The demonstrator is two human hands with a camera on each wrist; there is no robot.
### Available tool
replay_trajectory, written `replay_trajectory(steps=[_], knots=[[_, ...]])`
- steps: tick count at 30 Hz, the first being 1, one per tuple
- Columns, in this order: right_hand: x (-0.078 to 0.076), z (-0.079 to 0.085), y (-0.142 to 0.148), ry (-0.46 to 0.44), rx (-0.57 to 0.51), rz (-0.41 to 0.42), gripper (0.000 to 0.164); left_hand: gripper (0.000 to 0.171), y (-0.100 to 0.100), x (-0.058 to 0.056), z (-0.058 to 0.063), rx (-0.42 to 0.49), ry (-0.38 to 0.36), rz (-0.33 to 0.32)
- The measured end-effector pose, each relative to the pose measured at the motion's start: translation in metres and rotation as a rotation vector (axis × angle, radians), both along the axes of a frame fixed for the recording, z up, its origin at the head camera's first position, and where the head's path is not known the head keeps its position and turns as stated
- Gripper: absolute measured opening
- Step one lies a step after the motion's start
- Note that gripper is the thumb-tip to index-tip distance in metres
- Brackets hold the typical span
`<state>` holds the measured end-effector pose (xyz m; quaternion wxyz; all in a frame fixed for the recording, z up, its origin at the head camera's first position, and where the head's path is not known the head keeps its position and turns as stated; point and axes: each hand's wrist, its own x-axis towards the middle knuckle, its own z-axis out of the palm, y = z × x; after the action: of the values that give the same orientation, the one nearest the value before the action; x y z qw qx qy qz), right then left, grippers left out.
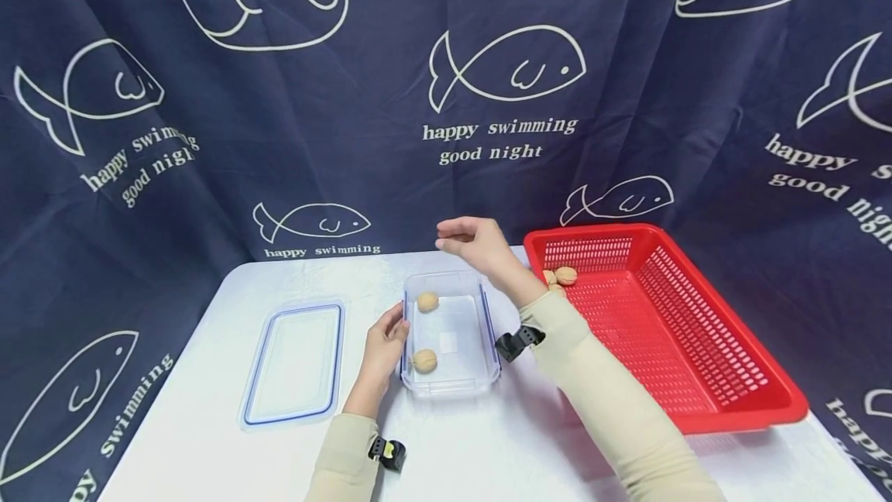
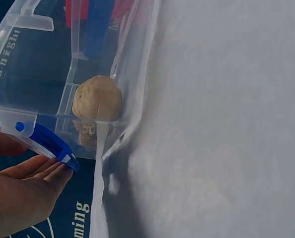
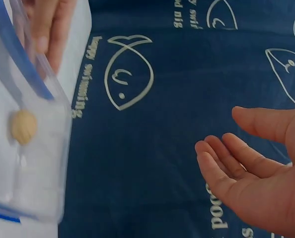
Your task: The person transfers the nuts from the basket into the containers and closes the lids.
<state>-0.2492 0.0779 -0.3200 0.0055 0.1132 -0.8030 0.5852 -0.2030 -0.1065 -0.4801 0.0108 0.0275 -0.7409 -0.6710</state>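
A clear plastic food container (image 1: 460, 386) with blue side latches stands without its lid on the white table. Inside it, along the left side, lie two walnuts, one walnut (image 1: 428, 301) toward the back and another walnut (image 1: 424, 361) near the front. My left hand (image 1: 385, 347) touches the container's left side, its fingertips (image 2: 60, 173) against the blue latch (image 2: 53, 146). Raised above the table beyond the container's back right corner is my right hand (image 1: 482, 246). In the right wrist view its fingers (image 3: 214, 168) are loosely bent, thumb apart, holding nothing.
The container's blue-edged lid (image 1: 293, 362) lies flat at the left. A red perforated basket (image 1: 697, 347) stands at the right, with several walnuts (image 1: 566, 276) in its back left corner, partly behind my right forearm. A dark blue printed curtain (image 1: 390, 177) hangs behind the table.
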Motion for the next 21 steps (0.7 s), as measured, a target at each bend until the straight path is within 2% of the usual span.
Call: replay_trajectory(steps=[6, 12, 21], knots=[[-0.007, 0.012, 0.026, 0.032, 0.01, -0.028, 0.033, 0.042, 0.0, 0.0, 0.001, 0.003, 0.013, 0.008], [-0.01, 0.018, 0.059, 0.039, 0.041, -0.084, 0.034, 0.043, 0.0, 0.001, 0.002, 0.009, -0.009, 0.014], [-0.012, 0.013, 0.107, 0.023, 0.103, -0.147, 0.037, 0.042, -0.001, 0.001, 0.001, 0.005, -0.011, 0.011]])
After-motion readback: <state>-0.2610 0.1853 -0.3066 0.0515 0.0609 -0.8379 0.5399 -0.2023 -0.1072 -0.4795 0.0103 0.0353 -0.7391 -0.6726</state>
